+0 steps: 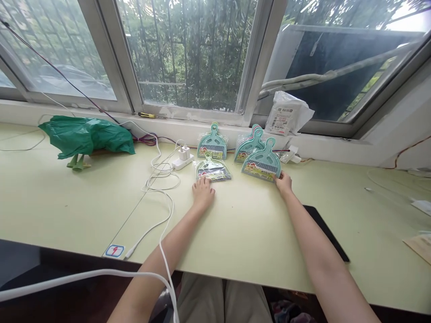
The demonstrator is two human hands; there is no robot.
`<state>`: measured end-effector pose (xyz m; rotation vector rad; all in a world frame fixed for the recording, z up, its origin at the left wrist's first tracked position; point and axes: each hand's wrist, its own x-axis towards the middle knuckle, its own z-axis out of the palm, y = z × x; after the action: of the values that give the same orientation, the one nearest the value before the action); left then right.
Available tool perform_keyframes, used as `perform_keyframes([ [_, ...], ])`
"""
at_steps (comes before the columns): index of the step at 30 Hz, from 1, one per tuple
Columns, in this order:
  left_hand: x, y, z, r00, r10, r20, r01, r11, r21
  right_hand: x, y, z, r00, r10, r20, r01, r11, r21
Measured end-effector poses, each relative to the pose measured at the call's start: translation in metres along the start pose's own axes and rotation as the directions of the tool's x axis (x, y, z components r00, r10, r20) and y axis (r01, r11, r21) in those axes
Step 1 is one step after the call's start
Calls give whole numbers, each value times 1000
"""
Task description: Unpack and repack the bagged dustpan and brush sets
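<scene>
A light-green dustpan and brush set [213, 168] in clear wrap lies on the table, handle away from me. My left hand [204, 194] rests at its near left edge, fingers stretched onto the wrap. My right hand [284, 184] pinches the lower right corner of a teal dustpan and brush set [261, 165], which leans back with its handle up. Behind it, several similar sets [249, 148] stand in an overlapping stack, pink showing among the teal. Another stack of teal sets [212, 144] leans against the wall behind the green one.
A white power strip [182, 161] with chargers and looping white cables lies left of the sets. Further left is a green plastic bag [89, 137]. A black tablet-like slab [326, 231] lies beneath my right forearm. A white plastic-wrapped package [286, 114] rests by the window.
</scene>
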<state>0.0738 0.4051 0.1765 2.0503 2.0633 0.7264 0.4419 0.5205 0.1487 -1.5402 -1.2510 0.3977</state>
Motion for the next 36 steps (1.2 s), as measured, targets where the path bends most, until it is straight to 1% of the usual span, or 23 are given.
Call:
perform_keyframes([
  [3, 0, 0, 1, 1000, 10, 5, -10, 999, 39, 5, 1, 10, 995, -72, -66, 62, 988, -139],
  [5, -1, 1, 1, 1000, 7, 6, -7, 998, 61, 10, 0, 21, 992, -92, -89, 72, 978, -198],
  [10, -2, 4, -2, 1000, 4, 17, -6, 994, 109, 24, -4, 49, 987, -70, -147, 34, 971, -237],
  [15, -3, 4, -3, 1000, 19, 23, -22, 991, 134, 33, -8, 65, 981, -79, -175, 31, 964, -264],
  [21, -2, 5, -3, 999, 33, 25, -36, 991, 132, 41, -12, 78, 977, -79, -197, 21, 959, -283],
  [24, -2, 6, -3, 999, 30, 42, -35, 990, 138, 45, -11, 82, 975, -91, -203, 37, 966, -256],
  [30, -1, 7, -4, 998, 31, 52, -38, 990, 138, 48, -9, 84, 967, -104, -233, 58, 978, -198],
  [36, -2, 7, -4, 997, 40, 61, -48, 990, 135, 46, -10, 83, 966, -86, -243, 37, 979, -202],
])
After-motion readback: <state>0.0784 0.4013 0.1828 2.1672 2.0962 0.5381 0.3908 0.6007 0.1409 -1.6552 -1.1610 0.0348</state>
